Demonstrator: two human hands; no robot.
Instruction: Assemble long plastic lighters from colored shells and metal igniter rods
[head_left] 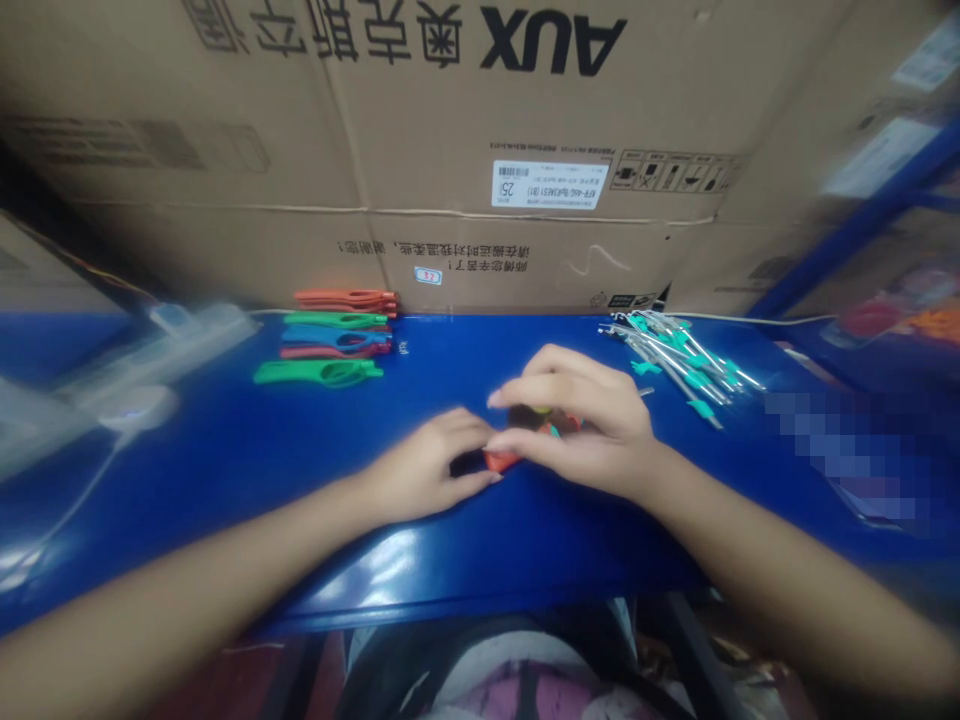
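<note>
My left hand (431, 462) comes in from the left, its thumb and fingertips closed at the near end of a small orange plastic piece (501, 460). Over the same spot arches my right hand (592, 415), with thumb and index finger apart. Its thumb lies across the orange piece. Beneath the right palm, bits of red, yellow and teal show; most of them is hidden, so I cannot tell whether they belong to one object. To the left lie several plastic handles (322, 372) in orange, green, blue and red, with oval openings.
Thin metal rods with teal pieces (686, 360) lie in a loose pile at the back right. A large cardboard box (420, 140) stands behind the blue table (420, 560). At left are a power strip (202, 335) and a white round device (139, 407) with a cable.
</note>
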